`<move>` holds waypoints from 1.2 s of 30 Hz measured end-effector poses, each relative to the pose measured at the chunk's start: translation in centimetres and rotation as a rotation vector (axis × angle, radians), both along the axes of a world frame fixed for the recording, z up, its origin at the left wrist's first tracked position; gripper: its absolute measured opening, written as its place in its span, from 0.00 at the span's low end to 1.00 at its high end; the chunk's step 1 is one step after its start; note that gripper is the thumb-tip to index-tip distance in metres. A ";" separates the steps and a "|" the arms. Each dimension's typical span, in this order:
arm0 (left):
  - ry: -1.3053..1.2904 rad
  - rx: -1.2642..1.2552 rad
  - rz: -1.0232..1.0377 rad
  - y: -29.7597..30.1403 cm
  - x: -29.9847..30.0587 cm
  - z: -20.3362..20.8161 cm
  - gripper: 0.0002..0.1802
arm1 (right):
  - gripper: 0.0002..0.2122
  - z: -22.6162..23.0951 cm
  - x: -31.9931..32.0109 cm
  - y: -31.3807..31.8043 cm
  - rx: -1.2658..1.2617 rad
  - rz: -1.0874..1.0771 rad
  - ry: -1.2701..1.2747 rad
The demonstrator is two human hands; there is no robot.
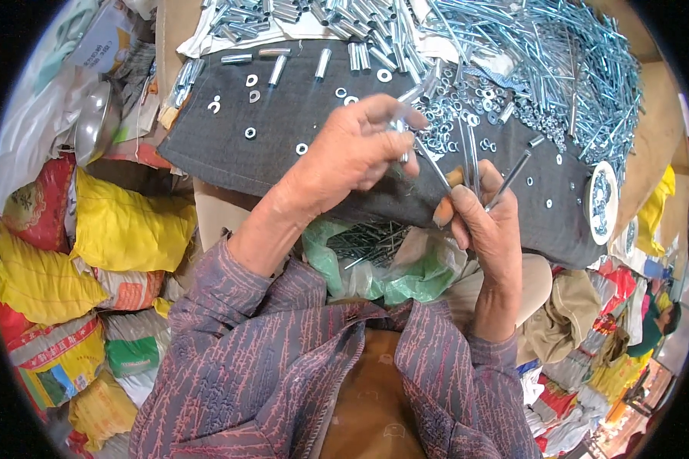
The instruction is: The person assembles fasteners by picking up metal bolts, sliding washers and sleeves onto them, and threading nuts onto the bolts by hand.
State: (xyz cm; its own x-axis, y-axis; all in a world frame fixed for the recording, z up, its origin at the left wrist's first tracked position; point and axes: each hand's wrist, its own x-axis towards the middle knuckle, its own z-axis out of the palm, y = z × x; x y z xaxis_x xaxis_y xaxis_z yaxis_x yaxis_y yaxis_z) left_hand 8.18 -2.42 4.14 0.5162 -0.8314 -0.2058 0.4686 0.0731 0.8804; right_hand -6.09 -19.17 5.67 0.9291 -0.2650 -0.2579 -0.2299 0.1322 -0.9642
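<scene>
Several thin shiny metal rods (471, 157) fan out from my right hand (491, 222), which grips their lower ends between thumb and fingers. Orange-brown coverings show on its fingertips. My left hand (348, 145) is raised beside the rods' upper ends, fingers bent together and smeared by motion. Something small and shiny shows at its fingertips, too blurred to name. Beneath both hands lies a black cloth (230, 157) with scattered washers (302, 149) and short metal tubes (323, 64). A heap of small nuts and rings (440, 126) sits just beyond my hands.
Metal tubes (360, 23) are piled at the back, long rods (589, 73) at back right. A white dish (592, 200) of small parts stands right. Below the cloth, a green plastic bag (325, 260) holds rods. Yellow sacks (134, 226) and a metal bowl (97, 122) are left; a person (654, 327) far right.
</scene>
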 end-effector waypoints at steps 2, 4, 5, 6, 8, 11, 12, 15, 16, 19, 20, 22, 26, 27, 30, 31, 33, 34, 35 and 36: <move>0.102 -0.077 0.173 0.0 0.8 -0.8 0.15 | 0.06 0.0 -0.2 0.1 0.007 -0.003 -0.013; 0.101 -0.065 0.185 0.0 0.6 -0.8 0.14 | 0.07 0.2 -0.4 0.3 -0.006 0.016 0.026; 0.099 -0.053 0.194 0.0 0.4 -0.8 0.13 | 0.07 0.1 -0.4 0.4 -0.008 0.015 0.029; 0.055 -0.011 0.176 -0.4 -0.2 -1.2 0.13 | 0.07 -0.1 -0.3 0.4 -0.015 0.010 0.035; -0.002 0.024 0.158 -0.9 -1.3 -1.3 0.12 | 0.07 -0.2 -0.1 0.6 -0.016 0.012 0.037; -0.078 0.041 0.139 -1.1 -1.9 -1.0 0.10 | 0.07 0.1 0.1 0.6 -0.026 0.006 0.040; 0.049 0.006 0.130 -1.0 -1.9 -1.0 0.09 | 0.07 0.1 0.1 0.7 -0.019 -0.022 0.024; 0.270 -0.098 0.172 -1.1 -2.3 -1.3 0.08 | 0.07 0.8 0.7 1.1 -0.042 -0.133 0.030; 0.370 -0.175 0.212 -1.3 -2.5 -1.5 0.07 | 0.08 1.0 1.0 1.1 -0.078 -0.225 0.058; 0.415 -0.225 0.265 -1.7 -3.1 -1.4 0.06 | 0.10 -1.3 1.7 0.1 -0.213 -0.445 -0.087; 0.416 -0.238 0.283 -1.9 -3.0 -1.5 0.05 | 0.12 -1.4 2.0 0.0 -0.241 -0.509 -0.138; 0.434 -0.264 0.293 -2.0 -2.8 -1.5 0.05 | 0.12 -0.8 2.7 0.1 -0.081 -0.602 -0.202; 0.536 -0.187 0.291 -2.6 -3.4 -0.8 0.04 | 0.13 -1.3 2.7 -0.7 0.508 -0.573 -0.373; 0.521 -0.177 0.186 -3.1 -4.7 -1.3 0.06 | 0.14 -1.5 2.7 -0.9 0.658 -0.495 -0.436; 0.564 -0.189 0.139 -3.2 -6.2 -1.0 0.05 | 0.15 0.2 4.1 1.8 0.402 -0.564 -0.413; 0.567 -0.191 0.135 -3.2 -5.7 -1.4 0.05 | 0.15 0.5 4.2 1.8 0.292 -0.553 -0.443; 0.489 -0.110 0.211 -3.0 -4.6 -2.1 0.07 | 0.16 0.8 4.2 1.3 0.325 -0.624 -0.384; 0.456 -0.074 0.268 -2.9 -4.0 -1.8 0.09 | 0.17 0.6 3.9 0.4 0.307 -0.578 -0.338; 0.472 -0.104 0.284 -2.6 -3.2 -0.9 0.06 | 0.17 0.1 3.6 -0.3 0.291 -0.533 -0.290; 0.321 -0.102 0.249 -2.3 -2.0 -1.2 0.07 | 0.16 -0.5 3.1 -1.0 0.306 -0.446 -0.301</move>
